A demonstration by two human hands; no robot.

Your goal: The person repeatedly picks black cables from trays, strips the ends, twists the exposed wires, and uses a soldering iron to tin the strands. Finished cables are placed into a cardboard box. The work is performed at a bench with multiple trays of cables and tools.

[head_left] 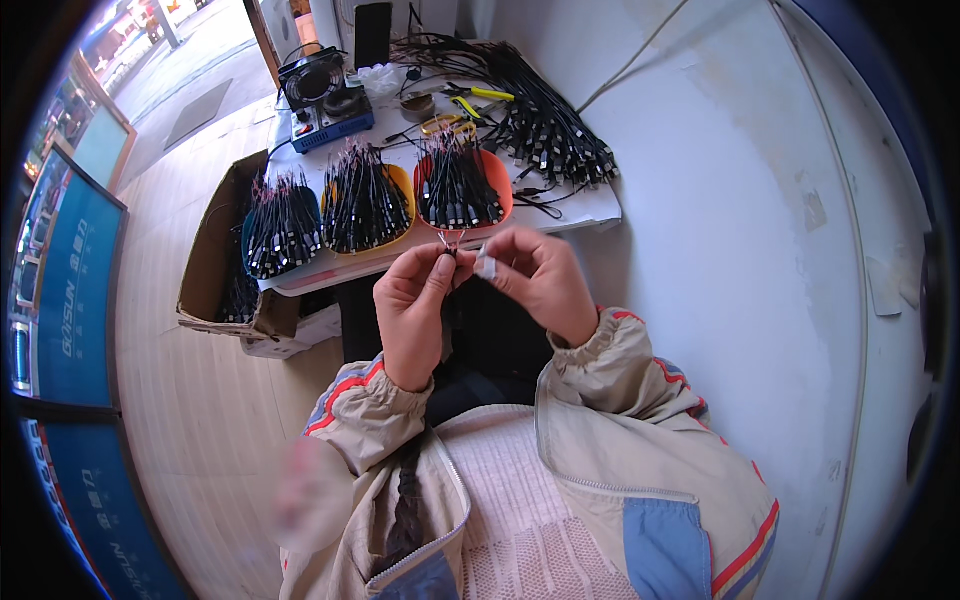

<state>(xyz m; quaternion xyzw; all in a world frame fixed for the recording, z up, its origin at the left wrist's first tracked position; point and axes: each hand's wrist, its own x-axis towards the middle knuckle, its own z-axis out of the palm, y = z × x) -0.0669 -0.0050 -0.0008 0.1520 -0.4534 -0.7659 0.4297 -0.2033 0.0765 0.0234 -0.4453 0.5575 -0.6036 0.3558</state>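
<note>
Above my lap, head view: my left hand [412,312] is closed in a pinch, thumb pressed over the curled fingers, and between them sits a short black cable [450,253]. Its stripped wire ends [451,239], pale and thin, stick up past the thumb tip, fanned slightly apart. My right hand [545,284] is just beside, fingers bent toward thumb, tips close to the wires. Something white [487,267] shows at those tips; worn on a finger or gripped, I cannot tell, nor whether that hand touches the wires. The cable is at the left fingertips, before the near edge of the table [575,208]. Just beyond my hands, a red-orange tray [506,190] of similar cables; left of it, a yellow tray [409,192], also loaded.
</note>
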